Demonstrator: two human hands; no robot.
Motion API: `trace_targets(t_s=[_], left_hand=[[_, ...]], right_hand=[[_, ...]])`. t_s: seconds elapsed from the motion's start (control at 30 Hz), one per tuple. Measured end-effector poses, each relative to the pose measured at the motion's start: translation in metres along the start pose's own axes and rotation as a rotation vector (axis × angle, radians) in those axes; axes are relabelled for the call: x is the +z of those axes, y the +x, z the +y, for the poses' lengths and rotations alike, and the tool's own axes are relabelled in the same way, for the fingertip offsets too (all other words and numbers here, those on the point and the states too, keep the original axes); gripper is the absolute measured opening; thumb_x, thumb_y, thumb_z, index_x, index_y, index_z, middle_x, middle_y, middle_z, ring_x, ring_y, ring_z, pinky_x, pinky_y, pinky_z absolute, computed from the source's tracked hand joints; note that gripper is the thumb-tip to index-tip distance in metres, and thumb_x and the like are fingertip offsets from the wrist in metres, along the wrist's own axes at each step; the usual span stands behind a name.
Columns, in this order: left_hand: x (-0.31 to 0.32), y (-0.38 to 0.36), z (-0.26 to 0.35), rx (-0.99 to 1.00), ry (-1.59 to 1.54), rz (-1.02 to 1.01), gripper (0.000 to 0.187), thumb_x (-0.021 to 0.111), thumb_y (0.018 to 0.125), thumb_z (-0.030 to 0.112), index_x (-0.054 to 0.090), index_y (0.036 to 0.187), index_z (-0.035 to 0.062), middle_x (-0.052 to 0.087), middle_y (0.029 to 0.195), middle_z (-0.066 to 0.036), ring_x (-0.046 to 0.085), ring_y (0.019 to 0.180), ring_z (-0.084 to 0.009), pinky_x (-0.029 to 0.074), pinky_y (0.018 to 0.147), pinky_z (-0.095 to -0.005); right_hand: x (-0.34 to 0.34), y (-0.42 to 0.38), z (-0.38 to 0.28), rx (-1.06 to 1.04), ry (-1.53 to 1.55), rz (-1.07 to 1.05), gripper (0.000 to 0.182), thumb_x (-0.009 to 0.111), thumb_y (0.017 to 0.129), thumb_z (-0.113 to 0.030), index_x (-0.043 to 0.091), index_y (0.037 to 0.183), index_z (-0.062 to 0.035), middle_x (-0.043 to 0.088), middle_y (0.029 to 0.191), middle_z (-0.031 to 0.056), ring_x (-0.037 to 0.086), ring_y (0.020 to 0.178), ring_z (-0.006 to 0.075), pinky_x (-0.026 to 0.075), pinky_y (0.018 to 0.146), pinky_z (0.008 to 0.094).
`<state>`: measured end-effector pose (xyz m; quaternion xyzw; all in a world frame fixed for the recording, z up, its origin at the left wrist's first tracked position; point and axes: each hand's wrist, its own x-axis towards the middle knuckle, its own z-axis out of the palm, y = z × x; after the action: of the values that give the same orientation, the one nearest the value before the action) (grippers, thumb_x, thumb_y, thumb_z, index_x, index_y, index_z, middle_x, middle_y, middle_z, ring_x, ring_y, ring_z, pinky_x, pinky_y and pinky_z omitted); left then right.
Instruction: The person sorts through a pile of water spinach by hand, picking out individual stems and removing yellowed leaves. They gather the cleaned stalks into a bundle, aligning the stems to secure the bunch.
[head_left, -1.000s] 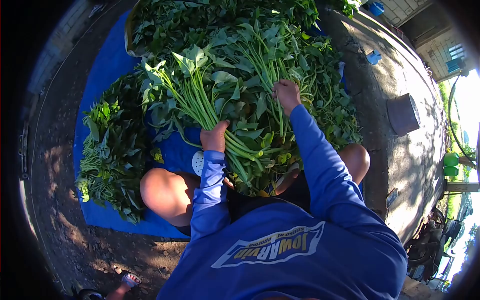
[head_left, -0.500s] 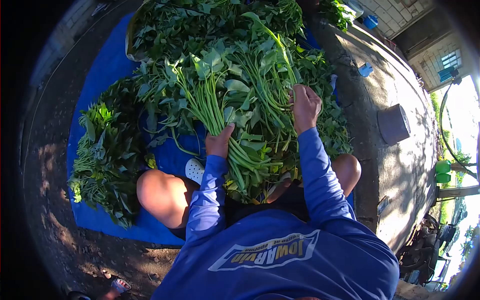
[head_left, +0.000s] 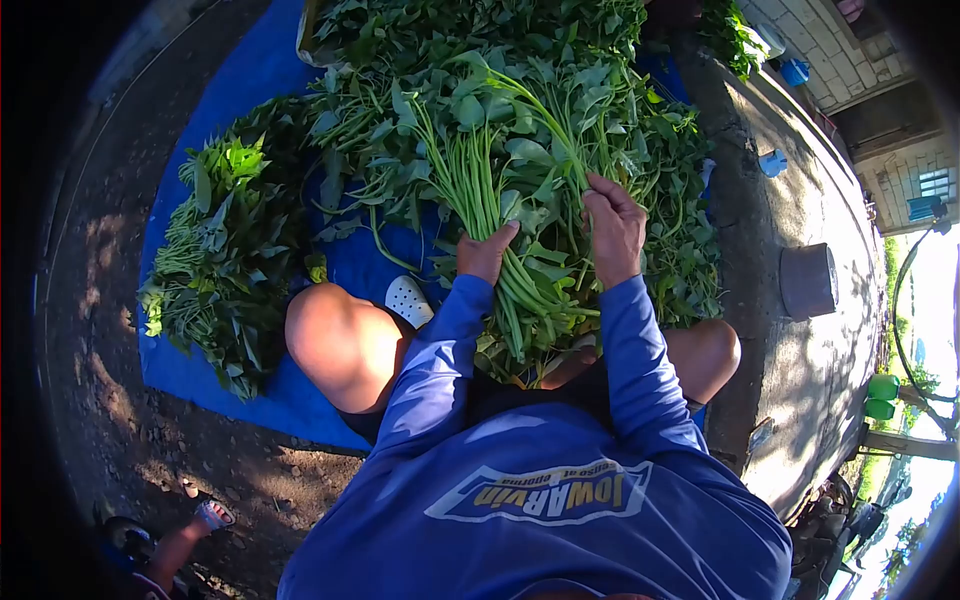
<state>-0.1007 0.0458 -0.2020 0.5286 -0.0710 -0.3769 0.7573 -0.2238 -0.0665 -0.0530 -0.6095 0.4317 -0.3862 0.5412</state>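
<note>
My left hand is closed around a thick bunch of long-stemmed leafy greens, its leaves pointing away from me and its cut ends toward my lap. To the right, my right hand pinches a long green stem with leaves at its far tip. That stem slants up and left over the heap of loose greens in front of me. The lower end of the stem is hidden by my fingers. More stalks and leaves lie below and between my two hands.
A pile of bundled greens lies at the left on a blue tarp. A white clog shows beside my knee. On the concrete ledge at the right stand a dark bucket and a blue object. Another person's foot is at lower left.
My view has shifted, so the scene sits differently in the frame. My right hand has come slightly closer to the bunch, still pinching a stem; my left hand keeps its hold.
</note>
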Motion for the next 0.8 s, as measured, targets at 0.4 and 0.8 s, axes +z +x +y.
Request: trace_targets(t_s=[0.4, 0.8], left_hand=[[-0.001, 0.002, -0.020, -0.056, -0.100, -0.063, 0.042, 0.082, 0.094, 0.030, 0.071, 0.124, 0.0016, 0.075, 0.112, -0.006, 0.069, 0.093, -0.0157, 0.055, 0.085, -0.0339], [-0.005, 0.006, -0.015, -0.125, -0.133, 0.018, 0.037, 0.088, 0.085, 0.025, 0.074, 0.109, 0.0004, 0.075, 0.100, -0.007, 0.069, 0.083, -0.0157, 0.056, 0.076, -0.0312]], right_hand=[[0.032, -0.031, 0.054, -0.197, -0.604, -0.277, 0.030, 0.071, 0.092, -0.010, 0.076, 0.121, -0.0011, 0.074, 0.101, 0.0139, 0.072, 0.090, 0.0216, 0.056, 0.083, 0.0327], [0.030, -0.040, 0.059, -0.122, -0.632, -0.486, 0.036, 0.068, 0.091, -0.012, 0.073, 0.125, -0.0002, 0.077, 0.109, 0.0209, 0.074, 0.100, 0.0294, 0.057, 0.090, 0.0379]])
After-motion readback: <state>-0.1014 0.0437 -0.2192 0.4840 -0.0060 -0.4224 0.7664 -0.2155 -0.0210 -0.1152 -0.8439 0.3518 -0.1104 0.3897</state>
